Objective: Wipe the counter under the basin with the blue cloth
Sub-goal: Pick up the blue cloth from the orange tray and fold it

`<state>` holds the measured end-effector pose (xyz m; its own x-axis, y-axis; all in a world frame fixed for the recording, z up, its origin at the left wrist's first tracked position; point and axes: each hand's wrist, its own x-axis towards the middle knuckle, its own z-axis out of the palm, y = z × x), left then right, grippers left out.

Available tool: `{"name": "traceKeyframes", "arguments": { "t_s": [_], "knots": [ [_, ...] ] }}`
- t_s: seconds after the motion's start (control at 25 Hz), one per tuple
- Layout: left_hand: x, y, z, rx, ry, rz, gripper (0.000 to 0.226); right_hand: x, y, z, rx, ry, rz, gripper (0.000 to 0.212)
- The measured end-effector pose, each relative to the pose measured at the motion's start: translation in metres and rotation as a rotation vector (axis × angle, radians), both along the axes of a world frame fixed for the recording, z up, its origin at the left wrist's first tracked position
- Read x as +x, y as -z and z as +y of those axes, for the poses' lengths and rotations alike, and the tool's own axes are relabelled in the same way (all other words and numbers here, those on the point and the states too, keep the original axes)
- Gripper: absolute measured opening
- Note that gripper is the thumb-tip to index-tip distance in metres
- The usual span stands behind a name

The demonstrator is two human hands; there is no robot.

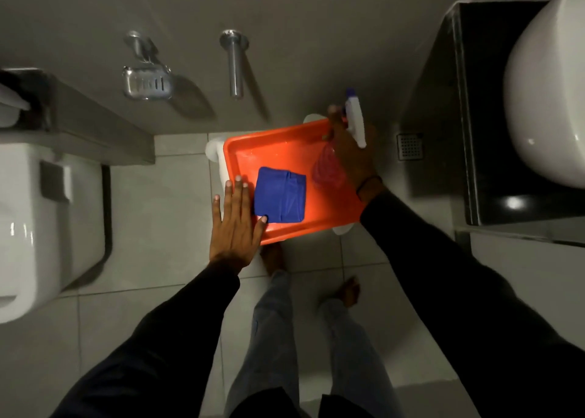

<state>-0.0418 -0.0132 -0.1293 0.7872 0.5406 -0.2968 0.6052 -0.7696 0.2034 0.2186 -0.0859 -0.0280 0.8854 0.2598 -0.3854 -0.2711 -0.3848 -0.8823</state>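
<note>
A folded blue cloth (280,195) lies in an orange tray (253,151) that rests on a white stool. My left hand (235,224) is flat and open over the tray's near-left rim, its thumb touching the cloth's corner. My right hand (348,151) is closed around a spray bottle (355,120) with a white and blue head and a pinkish clear body, held over the tray's right side. The white basin (544,101) sits on a black counter (493,126) at the right.
A white toilet (38,221) stands at the left. A chrome soap dish (147,82) and a chrome peg (235,63) stick out of the wall. A floor drain (410,146) lies beside the counter. My bare feet stand on the tiled floor below the tray.
</note>
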Motion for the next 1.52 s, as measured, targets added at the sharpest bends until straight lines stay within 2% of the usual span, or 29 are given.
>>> {"name": "traceKeyframes", "arguments": {
  "t_s": [0.08, 0.16, 0.24, 0.36, 0.44, 0.56, 0.76, 0.88, 0.96, 1.0, 1.08, 1.12, 1.2, 1.28, 1.36, 1.44, 1.52],
  "knots": [
    [0.002, -0.002, 0.0, -0.017, -0.012, 0.01, 0.078, 0.014, -0.019, 0.007, -0.069, -0.102, 0.113, 0.022],
    [0.003, -0.005, 0.002, -0.036, -0.028, 0.016, 0.079, 0.008, -0.024, 0.003, -0.012, -0.212, 0.144, 0.016],
    [0.004, -0.007, 0.002, -0.052, -0.034, 0.024, 0.079, -0.015, -0.009, -0.015, -0.076, -0.403, 0.089, 0.034],
    [0.003, -0.008, 0.002, -0.064, -0.034, 0.032, 0.08, -0.059, 0.031, -0.042, -0.366, -0.682, 0.126, 0.051],
    [0.003, -0.007, 0.003, -0.065, -0.031, 0.044, 0.08, -0.077, 0.049, -0.051, -0.541, -0.745, 0.2, 0.063],
    [0.003, -0.004, 0.002, -0.063, -0.036, 0.038, 0.081, -0.093, 0.065, -0.05, -0.707, -0.664, 0.296, 0.072],
    [0.004, -0.004, 0.003, -0.057, -0.025, 0.053, 0.082, -0.096, 0.059, -0.049, -0.763, -0.647, 0.276, 0.066],
    [0.004, -0.006, 0.004, -0.047, -0.015, 0.076, 0.083, -0.074, 0.038, -0.049, -0.61, -0.586, 0.153, 0.06],
    [0.006, -0.008, 0.005, -0.022, 0.004, 0.087, 0.083, -0.049, 0.017, -0.042, -0.448, -0.427, 0.007, 0.058],
    [0.008, -0.011, 0.006, -0.023, 0.016, 0.086, 0.082, -0.036, 0.005, -0.037, -0.396, -0.312, -0.049, 0.051],
    [0.014, -0.012, 0.009, -0.027, 0.025, 0.06, 0.08, -0.017, -0.012, -0.031, -0.299, -0.08, -0.136, 0.019],
    [0.018, -0.013, 0.01, -0.032, 0.028, 0.053, 0.079, -0.014, -0.017, -0.03, -0.24, -0.03, -0.189, 0.013],
    [0.027, -0.014, 0.012, -0.041, 0.042, 0.047, 0.079, -0.011, -0.013, -0.03, -0.164, -0.047, -0.313, 0.012],
    [0.033, -0.013, 0.013, -0.05, 0.06, 0.021, 0.079, -0.014, -0.001, -0.031, -0.1, -0.066, -0.344, 0.016],
    [0.038, -0.012, 0.017, -0.083, 0.084, -0.005, 0.077, -0.022, 0.015, -0.035, -0.09, -0.029, -0.34, 0.018],
    [0.044, -0.009, 0.023, -0.138, 0.119, -0.001, 0.074, -0.027, 0.022, -0.042, -0.095, 0.009, -0.29, 0.008],
    [0.051, -0.009, 0.028, -0.205, 0.138, 0.027, 0.073, -0.033, 0.019, -0.051, -0.127, 0.022, -0.228, 0.023]
  ]
}}
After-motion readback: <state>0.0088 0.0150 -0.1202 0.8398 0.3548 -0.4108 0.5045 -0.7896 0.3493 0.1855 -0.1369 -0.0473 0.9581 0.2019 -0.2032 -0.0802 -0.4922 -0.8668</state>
